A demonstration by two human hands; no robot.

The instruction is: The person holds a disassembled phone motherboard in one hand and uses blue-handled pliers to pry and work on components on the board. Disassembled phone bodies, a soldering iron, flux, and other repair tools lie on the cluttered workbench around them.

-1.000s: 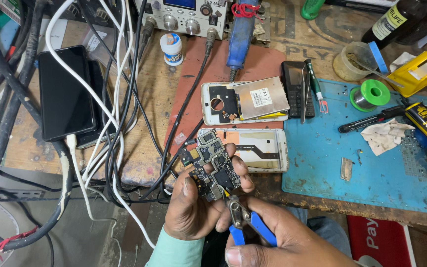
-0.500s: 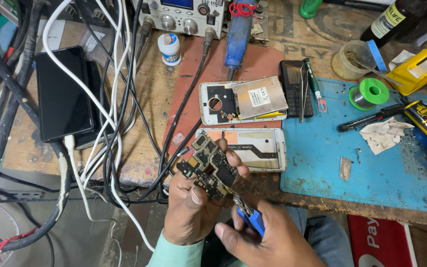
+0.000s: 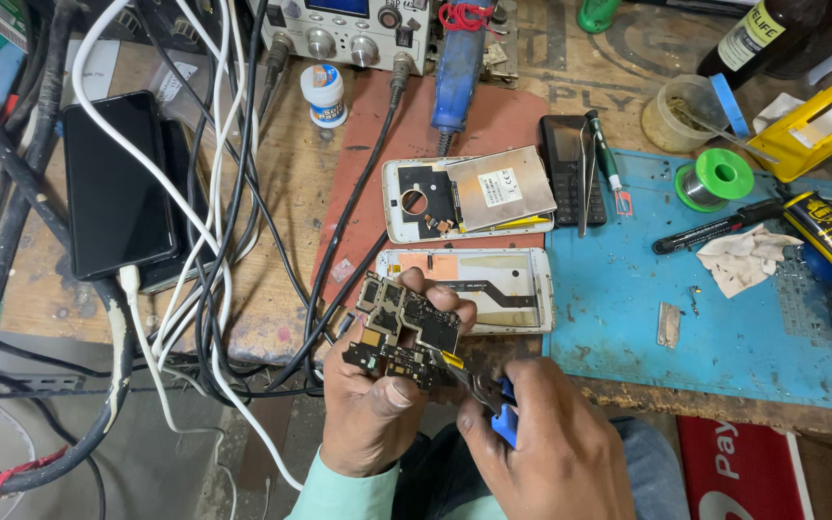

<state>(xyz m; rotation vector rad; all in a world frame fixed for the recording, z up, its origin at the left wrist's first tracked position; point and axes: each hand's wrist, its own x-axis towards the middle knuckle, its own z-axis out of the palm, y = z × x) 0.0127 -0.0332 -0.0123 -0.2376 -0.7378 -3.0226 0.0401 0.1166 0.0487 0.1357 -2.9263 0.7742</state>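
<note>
- My left hand [image 3: 377, 409] pinches the phone circuit board [image 3: 404, 332] above the counter's [image 3: 262, 318] six-o'clock edge.
- My right hand [image 3: 551, 448] clenches blue-handled pliers [image 3: 489, 397] at the board's four-o'clock corner; twisting may crack it.

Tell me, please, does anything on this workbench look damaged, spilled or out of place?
Nothing looks spilled. Two phone frames lie opened on the bench, and the left hand holds a bare circuit board while the right hand holds blue-handled pliers against its edge. Cables lie tangled on the left, and a crumpled tissue lies on the blue mat.
</note>
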